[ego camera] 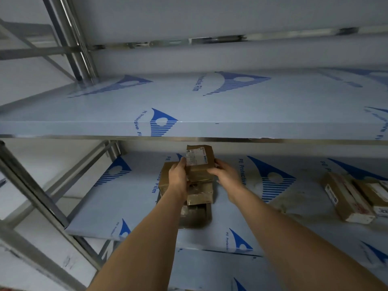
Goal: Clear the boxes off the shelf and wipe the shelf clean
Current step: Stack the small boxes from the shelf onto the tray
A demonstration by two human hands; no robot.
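A small brown cardboard box with a white label (199, 162) is held between both hands above the middle shelf (130, 206). My left hand (178, 175) grips its left side and my right hand (225, 173) grips its right side. Under it stands a pile of more brown boxes (199, 195), partly hidden by my hands and left forearm. Two further cardboard boxes (348, 198) lie flat at the right end of the same shelf. The upper shelf (210, 106) carries nothing that I can see.
Both shelves are metal, covered in pale blue protective film with blue logos. Steel uprights and braces (31, 185) run along the left side. A grey wall stands behind. The upper shelf's front edge (210, 139) hangs just above the held box.
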